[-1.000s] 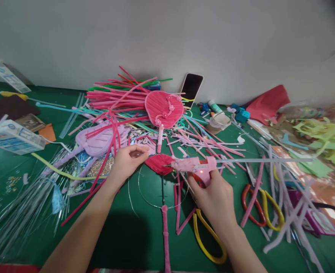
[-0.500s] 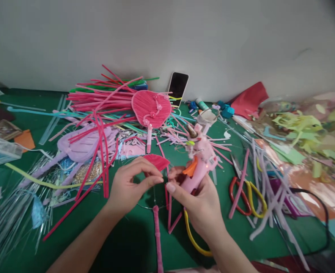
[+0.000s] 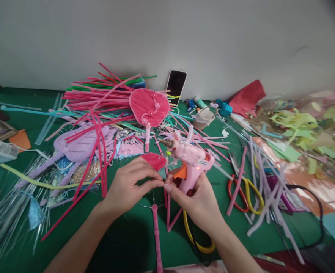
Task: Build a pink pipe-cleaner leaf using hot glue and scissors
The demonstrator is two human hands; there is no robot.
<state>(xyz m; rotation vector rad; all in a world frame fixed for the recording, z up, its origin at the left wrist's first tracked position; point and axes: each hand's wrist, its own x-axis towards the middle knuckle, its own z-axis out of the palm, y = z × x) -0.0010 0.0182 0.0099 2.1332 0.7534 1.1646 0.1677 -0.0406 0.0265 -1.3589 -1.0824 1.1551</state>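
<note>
My right hand (image 3: 197, 199) is wrapped round the handle of a pink glue gun (image 3: 194, 161) with an orange trigger, its dark nozzle pointing left. Thumb and fingers of my left hand (image 3: 133, 184) are pinched together, meeting my right fingertips; what they pinch is too small to make out. Just beyond my left fingers shows a dark pink fan-shaped piece (image 3: 155, 161). Below the hands a pink wrapped stick (image 3: 157, 237) lies on the green table, with a thin wire at its top. A round pink panel with small flowers (image 3: 150, 107) lies farther back.
Pink pipe cleaners (image 3: 96, 96) and a lilac panel (image 3: 80, 143) lie at the left. A phone (image 3: 176, 85) leans on the wall. Scissors (image 3: 238, 193) and lilac strips (image 3: 278, 204) are at the right, with a black cable (image 3: 322, 212) and paper scraps (image 3: 295, 129) beyond.
The glue gun has turned in my right hand, so its nozzle now points left instead of up and away. My fingertips have come together. The view has shifted slightly.
</note>
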